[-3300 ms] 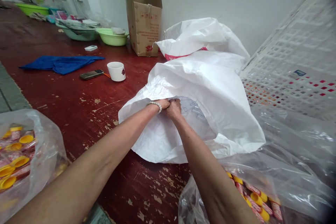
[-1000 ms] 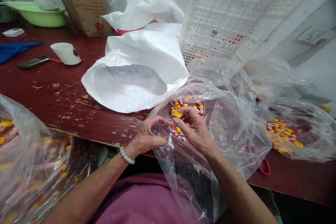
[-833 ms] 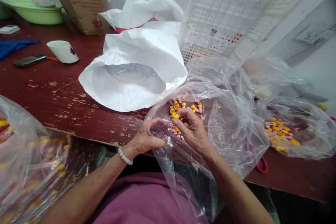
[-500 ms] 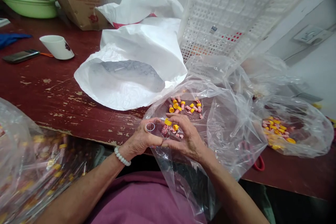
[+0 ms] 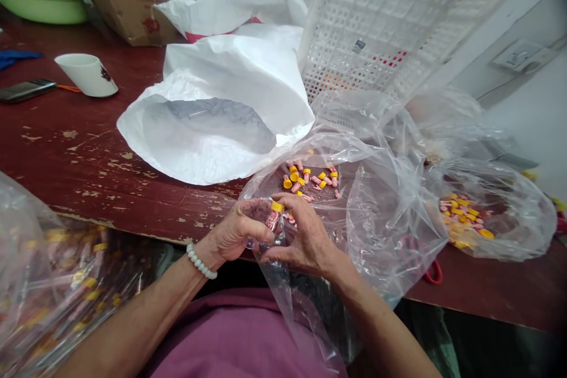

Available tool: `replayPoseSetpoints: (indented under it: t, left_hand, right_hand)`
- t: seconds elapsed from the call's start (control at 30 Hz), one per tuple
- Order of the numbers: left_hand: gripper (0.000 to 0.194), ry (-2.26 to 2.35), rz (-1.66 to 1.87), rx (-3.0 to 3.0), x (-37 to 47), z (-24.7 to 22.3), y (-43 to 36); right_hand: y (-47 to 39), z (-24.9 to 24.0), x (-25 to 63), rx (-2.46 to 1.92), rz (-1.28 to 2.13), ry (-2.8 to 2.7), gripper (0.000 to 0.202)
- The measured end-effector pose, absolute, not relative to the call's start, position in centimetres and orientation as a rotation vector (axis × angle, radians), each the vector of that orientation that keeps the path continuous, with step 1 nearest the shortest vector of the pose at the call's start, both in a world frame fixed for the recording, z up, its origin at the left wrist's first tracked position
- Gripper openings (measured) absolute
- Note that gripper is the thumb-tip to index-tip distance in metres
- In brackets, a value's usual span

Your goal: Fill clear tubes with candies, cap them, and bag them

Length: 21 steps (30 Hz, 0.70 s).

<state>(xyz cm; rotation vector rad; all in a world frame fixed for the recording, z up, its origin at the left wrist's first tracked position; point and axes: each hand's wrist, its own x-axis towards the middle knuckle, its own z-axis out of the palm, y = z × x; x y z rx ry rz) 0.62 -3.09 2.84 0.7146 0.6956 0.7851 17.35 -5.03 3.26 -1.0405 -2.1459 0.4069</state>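
My left hand (image 5: 233, 230) is closed round a clear plastic tube (image 5: 251, 211), its round rim turned up. Beside the left thumb, a small pink-and-white bottle (image 5: 273, 220) with a yellow cap stands tilted. My right hand (image 5: 305, 236) curls about this bottle from the other side, its forefinger at the cap and its thumb spread lower down. The far fingers are partly hidden. Just beyond both hands, several more little yellow-capped bottles (image 5: 296, 186) lie in an open clear plastic bag (image 5: 367, 207).
A white sack (image 5: 212, 159) gapes open behind. A white plastic crate (image 5: 381, 23) leans at the back. Another clear bag (image 5: 527, 212) of capped bottles lies right, near red-handled scissors (image 5: 434, 272). A cup (image 5: 86, 77) and phone (image 5: 26, 90) rest left; bagged pieces (image 5: 80, 283) fill the lower left.
The yellow-capped bottle now shows upright-tilted between my hands, by the left thumb. My thumbs have parted, and the tube has turned slightly. The view has shifted a little.
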Motion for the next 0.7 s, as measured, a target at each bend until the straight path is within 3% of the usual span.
replayPoseSetpoints:
  t: [0.17,0.33,0.5,0.7]
  left_hand:
    - [0.031,0.887,0.863,0.915,0.3,2.4,-2.9]
    - [0.034,1.048,0.988,0.881,-0.9,2.5,-2.2]
    - [0.039,1.029,1.063,0.931,-0.4,3.1,-1.7]
    - [0.032,1.014,1.047,1.144,0.8,3.1,-2.0]
  right_hand:
    - [-5.3,2.5,15.8,-1.099,0.253,-2.096,0.052]
    - [-3.1,3.0,18.0,-1.114,0.375,-2.179,0.062]
    - [0.8,1.1,22.3,-1.663,0.145,-2.132,0.012]
    - [0.9,0.3,22.3,-1.55,0.351,-1.952,0.018]
